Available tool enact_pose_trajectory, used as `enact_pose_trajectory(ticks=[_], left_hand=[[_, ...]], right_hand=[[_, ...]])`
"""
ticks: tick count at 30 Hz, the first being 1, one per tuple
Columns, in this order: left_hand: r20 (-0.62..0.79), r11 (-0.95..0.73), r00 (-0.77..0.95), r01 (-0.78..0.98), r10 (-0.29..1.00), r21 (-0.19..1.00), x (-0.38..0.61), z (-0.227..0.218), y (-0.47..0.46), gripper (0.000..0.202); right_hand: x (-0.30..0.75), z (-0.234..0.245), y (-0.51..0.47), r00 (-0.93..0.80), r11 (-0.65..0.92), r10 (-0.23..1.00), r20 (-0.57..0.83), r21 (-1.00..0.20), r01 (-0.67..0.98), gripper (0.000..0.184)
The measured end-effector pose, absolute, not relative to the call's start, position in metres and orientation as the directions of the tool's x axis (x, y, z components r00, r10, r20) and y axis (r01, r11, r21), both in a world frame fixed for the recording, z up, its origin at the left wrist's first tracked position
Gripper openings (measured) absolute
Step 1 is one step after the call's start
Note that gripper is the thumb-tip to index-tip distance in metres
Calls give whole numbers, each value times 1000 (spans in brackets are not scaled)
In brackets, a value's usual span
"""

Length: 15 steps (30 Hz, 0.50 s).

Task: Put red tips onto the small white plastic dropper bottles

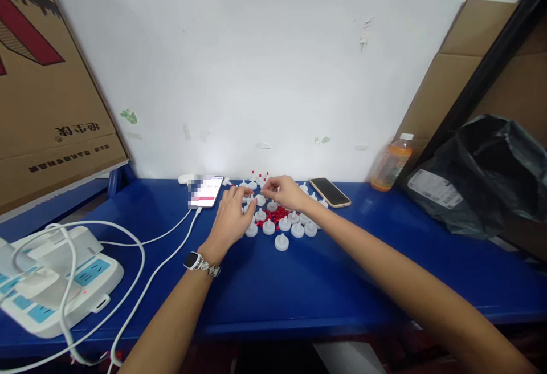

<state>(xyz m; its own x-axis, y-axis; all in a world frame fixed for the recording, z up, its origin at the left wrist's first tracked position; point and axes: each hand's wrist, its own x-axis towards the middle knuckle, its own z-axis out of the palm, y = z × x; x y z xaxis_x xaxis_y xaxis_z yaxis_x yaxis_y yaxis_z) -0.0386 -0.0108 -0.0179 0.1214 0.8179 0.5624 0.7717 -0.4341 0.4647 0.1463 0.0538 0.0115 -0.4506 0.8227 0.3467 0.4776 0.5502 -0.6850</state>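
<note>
Several round white plastic caps with a narrow spout on top (281, 242) stand spread over the table. Amid them lies a heap of small red tips (276, 217). My left hand (233, 214) rests at the left side of the group, its thumb and fingers curled around a white spouted cap; its grip is partly hidden. Just across from it, my right hand (285, 192) hovers over the caps with thumb and forefinger pinched together. Whatever is in that pinch is too small to make out. Some caps with red tips (260, 178) stand behind the hands by the wall.
A charging phone (206, 191) lies left of the caps, another phone (330, 192) to the right. White cables loop around a power strip (85, 283) at left. An orange drink bottle (392, 162) and a black plastic bag (478, 174) stand at right. Behind is a white wall (273, 77).
</note>
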Motion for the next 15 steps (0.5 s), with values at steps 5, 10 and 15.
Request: enact_pose_trajectory(ticks=[5, 10, 15], left_hand=[[518, -506, 200, 655, 832, 560, -30, -14, -16, 39], [483, -512, 219, 578, 848, 636, -23, -11, -20, 42], [468, -503, 232, 606, 853, 616, -20, -11, -21, 41]], right_hand=[[163, 16, 36, -414, 404, 856, 309, -900, 163, 32], [181, 10, 32, -348, 486, 867, 356, -756, 438, 28], [188, 7, 34, -438, 512, 840, 319, -203, 834, 17]])
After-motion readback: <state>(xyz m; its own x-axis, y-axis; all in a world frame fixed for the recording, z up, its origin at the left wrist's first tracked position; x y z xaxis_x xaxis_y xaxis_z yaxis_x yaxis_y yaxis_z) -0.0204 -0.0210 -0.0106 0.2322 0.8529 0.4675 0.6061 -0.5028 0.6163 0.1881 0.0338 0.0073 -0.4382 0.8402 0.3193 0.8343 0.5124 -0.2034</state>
